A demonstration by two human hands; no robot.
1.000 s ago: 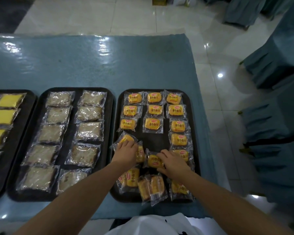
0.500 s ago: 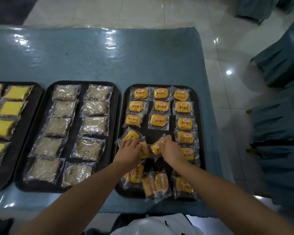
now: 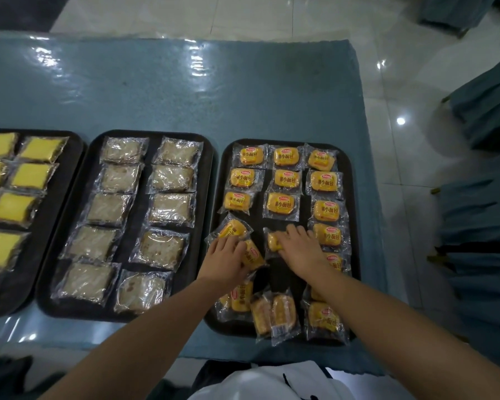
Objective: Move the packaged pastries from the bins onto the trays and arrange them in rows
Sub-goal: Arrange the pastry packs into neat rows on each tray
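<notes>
Head view: 3 black trays, 2 hands on pastries.

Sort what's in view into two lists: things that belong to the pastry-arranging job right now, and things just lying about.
In the job:
- right tray of small orange buns
- bun packet under the right hand
- bun packets by the left hand
- loose packets at the near edge

Lying about:
- middle tray, rows done
- left tray of yellow cakes
- covered chairs

Both my forearms outstretched, left hand palm-down with fingers curled, right hand likewise, knuckles up.
</notes>
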